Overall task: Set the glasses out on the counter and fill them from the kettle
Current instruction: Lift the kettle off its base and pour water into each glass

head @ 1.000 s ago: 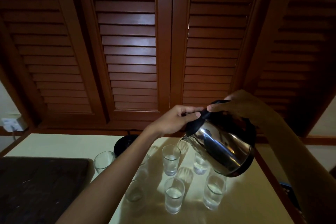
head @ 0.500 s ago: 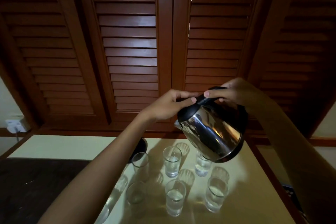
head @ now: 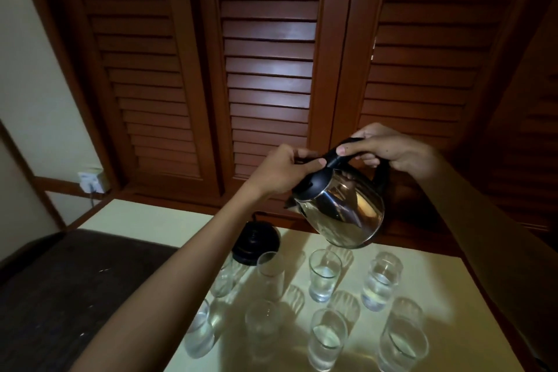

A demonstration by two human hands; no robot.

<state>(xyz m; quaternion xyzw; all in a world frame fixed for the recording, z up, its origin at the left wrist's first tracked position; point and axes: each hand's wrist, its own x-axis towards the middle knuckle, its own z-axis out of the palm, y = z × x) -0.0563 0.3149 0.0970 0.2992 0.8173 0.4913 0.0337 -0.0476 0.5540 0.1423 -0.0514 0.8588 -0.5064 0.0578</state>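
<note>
A shiny steel kettle [head: 344,214] with a black lid and handle hangs tilted above the pale counter [head: 428,287], spout pointing left. My right hand [head: 389,148] grips its handle from above. My left hand [head: 283,172] rests on the black lid, fingers pressed against it. Below stand several clear glasses: a back-middle glass [head: 324,276], a back-right glass [head: 381,282], a front-middle glass [head: 326,340] and a front-right glass [head: 403,341] hold water. A taller glass [head: 270,270] under the spout side looks empty. My left forearm hides part of the left glasses.
The kettle's black base [head: 256,241] sits at the back of the counter, its cord running behind. A dark stone slab [head: 75,287] covers the left side. Wooden louvred shutters [head: 268,75] rise behind. A wall socket [head: 90,181] is at the left.
The kettle has been lifted higher and tipped back toward level, moving away from the glasses. Both hands stay on it. The view has shifted, showing more of the counter's left.
</note>
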